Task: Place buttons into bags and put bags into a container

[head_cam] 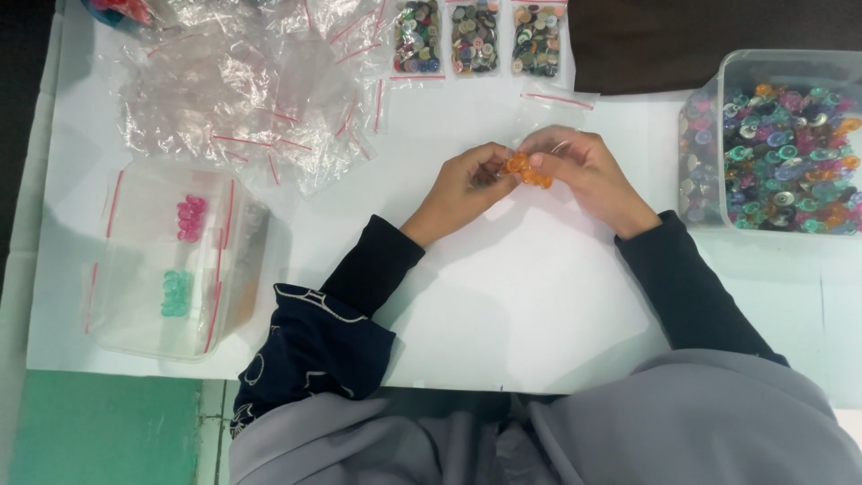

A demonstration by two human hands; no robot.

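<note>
The hands meet near the middle of the counter point(503, 296), which is covered in smooth white sheeting. The left hand point(462, 189) has its fingers curled inward, their tips pinching one side of a small cluster of orange buttons point(528, 171); the right hand point(588, 171) closes on the other side, fingers bent over the top. The buttons look glossy, round and translucent, held just above the counter between both sets of fingertips. A thin clear plastic bag point(557, 108) with a red seal strip lies just behind the right hand, its film almost lost against the white.

Both arms wear dark, soft knit sleeves; the left one carries pale looping patterns on a navy cloth.

At the right edge stands a clear, rigid plastic tub point(729, 72), squarish with rounded corners, heaped with shiny mixed buttons in teal, pink, orange and silver. At the top, three small filled bags point(476, 38) of mixed buttons lie side by side. To the upper left sprawls a crinkled heap of empty clear bags point(242, 90) with red strips. Below it, a second clear container point(126, 269) holds a bag of pink buttons point(190, 218) and a bag of pale green buttons point(177, 294).
</note>
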